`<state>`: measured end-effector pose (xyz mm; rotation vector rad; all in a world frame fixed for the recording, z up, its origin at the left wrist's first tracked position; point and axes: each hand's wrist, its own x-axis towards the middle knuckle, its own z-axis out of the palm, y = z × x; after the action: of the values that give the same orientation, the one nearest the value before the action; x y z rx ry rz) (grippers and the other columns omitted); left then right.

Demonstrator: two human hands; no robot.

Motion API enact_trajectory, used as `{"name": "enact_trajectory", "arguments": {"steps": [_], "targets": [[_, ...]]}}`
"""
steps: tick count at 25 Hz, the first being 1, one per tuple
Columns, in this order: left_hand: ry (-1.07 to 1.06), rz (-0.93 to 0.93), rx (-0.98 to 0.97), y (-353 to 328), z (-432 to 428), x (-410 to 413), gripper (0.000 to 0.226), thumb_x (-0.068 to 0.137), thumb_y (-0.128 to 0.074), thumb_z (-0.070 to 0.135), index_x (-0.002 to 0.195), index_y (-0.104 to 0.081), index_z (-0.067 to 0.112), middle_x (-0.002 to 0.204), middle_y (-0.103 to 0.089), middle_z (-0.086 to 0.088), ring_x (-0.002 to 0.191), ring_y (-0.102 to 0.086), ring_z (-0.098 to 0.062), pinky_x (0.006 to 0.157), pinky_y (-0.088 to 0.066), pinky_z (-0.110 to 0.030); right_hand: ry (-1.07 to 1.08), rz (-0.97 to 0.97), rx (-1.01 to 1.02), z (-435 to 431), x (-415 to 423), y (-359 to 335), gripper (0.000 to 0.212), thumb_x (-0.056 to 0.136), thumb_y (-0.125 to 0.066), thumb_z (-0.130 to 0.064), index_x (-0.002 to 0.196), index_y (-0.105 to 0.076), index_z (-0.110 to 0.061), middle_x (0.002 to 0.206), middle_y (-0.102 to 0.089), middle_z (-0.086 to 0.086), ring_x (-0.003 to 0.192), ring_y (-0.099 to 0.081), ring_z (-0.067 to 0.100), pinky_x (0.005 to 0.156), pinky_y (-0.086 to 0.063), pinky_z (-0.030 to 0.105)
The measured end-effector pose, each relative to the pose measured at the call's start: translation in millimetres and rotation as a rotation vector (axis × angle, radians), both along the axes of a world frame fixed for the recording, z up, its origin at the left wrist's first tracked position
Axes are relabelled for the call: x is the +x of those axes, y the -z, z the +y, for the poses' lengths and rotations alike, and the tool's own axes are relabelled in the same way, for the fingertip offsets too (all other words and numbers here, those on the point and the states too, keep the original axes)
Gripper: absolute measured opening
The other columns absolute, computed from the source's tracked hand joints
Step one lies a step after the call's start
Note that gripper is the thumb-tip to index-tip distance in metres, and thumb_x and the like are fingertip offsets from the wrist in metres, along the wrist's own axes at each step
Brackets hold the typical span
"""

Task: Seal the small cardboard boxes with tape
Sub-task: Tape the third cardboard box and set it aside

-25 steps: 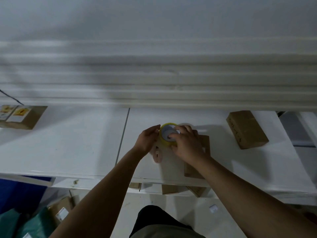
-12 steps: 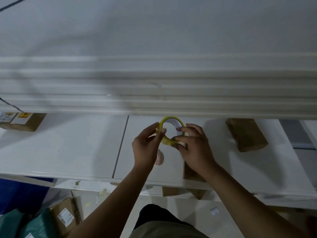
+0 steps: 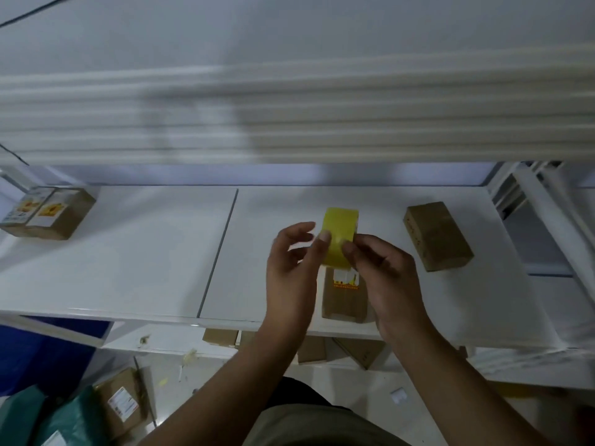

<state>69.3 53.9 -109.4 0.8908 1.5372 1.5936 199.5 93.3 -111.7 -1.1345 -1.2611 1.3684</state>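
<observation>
From my feed, the white table [image 3: 128,252] fills the middle of the view, with a dark seam running down it at about eleven o'clock from the hands. Beyond its far edge, at twelve o'clock, a white wall with blurred horizontal ridges [image 3: 289,123] spans the frame. Under the table's near edge, at six o'clock, I see several cardboard boxes on the floor [image 3: 354,350], and a labelled one beside a green bag [image 3: 32,420] toward eight o'clock. On the table, a pair of labelled brown boxes [image 3: 48,212] sits at nine to ten o'clock, well apart from the hands, and a plain brown box [image 3: 436,235] lies at three o'clock, near the right hand. The small cardboard box [image 3: 344,297] with an orange-and-white label lies between the two wrists, close to the table's near edge. The left hand [image 3: 291,262] has its thumb pressed on the face of the yellow tape roll [image 3: 339,239], the other fingers spread loosely and curled, not gripping. The right hand [image 3: 383,268] pinches the roll's lower right side between thumb and curled fingers. The roll is held edge-up above the small box, at twelve o'clock from it; I cannot tell whether a tape end is lifted.
</observation>
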Motion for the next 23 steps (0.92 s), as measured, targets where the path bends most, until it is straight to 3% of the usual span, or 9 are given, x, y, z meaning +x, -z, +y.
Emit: {"name": "enact_trajectory", "arguments": {"steps": [3, 8, 11, 15, 18, 23], "targets": [[0.100, -0.065, -0.107, -11.0, 3.9, 2.7, 0.016, 0.101, -0.069, 0.030, 0.100, -0.082, 0.020, 0.093, -0.080, 0.005, 0.088, -0.072, -0.002, 0.077, -0.053, -0.017, 0.031, 0.107, -0.020, -10.3, 4.6, -0.5, 0.015, 0.089, -0.079, -0.030, 0.091, -0.082, -0.044, 0.098, -0.082, -0.011, 0.097, -0.075, 0.004, 0.081, -0.058, 0.017], [0.109, -0.215, 0.013, -11.0, -13.5, 19.9, 0.020, 0.104, -0.065, 0.023, 0.105, -0.084, 0.023, 0.103, -0.082, -0.003, 0.097, -0.075, -0.011, 0.082, -0.056, -0.018, 0.055, 0.220, -0.022, -22.1, 9.4, 1.1, 0.022, 0.091, -0.079, -0.022, 0.111, -0.081, -0.030, 0.106, -0.082, -0.008, 0.105, -0.076, 0.009, 0.086, -0.059, 0.021], [0.079, -0.280, 0.031, -10.7, -22.7, 26.5, 0.021, 0.105, -0.063, 0.021, 0.112, -0.082, 0.018, 0.108, -0.080, -0.007, 0.100, -0.075, -0.012, 0.083, -0.057, -0.021, 0.054, 0.213, -0.030, -29.4, 7.8, 1.1, 0.021, 0.091, -0.079, -0.023, 0.109, -0.081, -0.034, 0.107, -0.082, -0.009, 0.107, -0.075, 0.009, 0.093, -0.058, 0.029], [-0.011, -0.389, -0.009, -12.7, -29.9, 33.5, 0.025, 0.106, -0.057, 0.013, 0.113, -0.082, 0.013, 0.109, -0.079, -0.009, 0.098, -0.073, -0.014, 0.084, -0.057, -0.029, 0.040, 0.185, 0.003, -34.6, 8.1, -1.2, 0.020, 0.090, -0.079, -0.026, 0.105, -0.080, -0.040, 0.104, -0.082, -0.014, 0.103, -0.075, 0.004, 0.085, -0.057, 0.018], [-0.047, -0.436, -0.006, -18.0, -32.2, 35.9, 0.030, 0.105, -0.053, 0.009, 0.109, -0.083, 0.013, 0.100, -0.078, -0.006, 0.087, -0.071, -0.009, 0.076, -0.056, -0.027, 0.035, 0.169, 0.033, -38.1, 6.8, -2.0, 0.020, 0.091, -0.079, -0.027, 0.105, -0.079, -0.041, 0.103, -0.081, -0.016, 0.103, -0.075, 0.002, 0.084, -0.058, 0.016], [-0.141, -0.546, -0.078, -31.3, -35.5, 39.1, 0.032, 0.097, -0.058, 0.010, 0.081, -0.084, 0.018, 0.075, -0.068, 0.001, 0.062, -0.063, -0.006, 0.069, -0.045, -0.028, 0.047, 0.169, 0.012, -46.5, 4.3, -2.0, 0.017, 0.088, -0.081, -0.029, 0.103, -0.082, -0.037, 0.100, -0.082, -0.016, 0.100, -0.075, 0.001, 0.083, -0.058, 0.016]]}}
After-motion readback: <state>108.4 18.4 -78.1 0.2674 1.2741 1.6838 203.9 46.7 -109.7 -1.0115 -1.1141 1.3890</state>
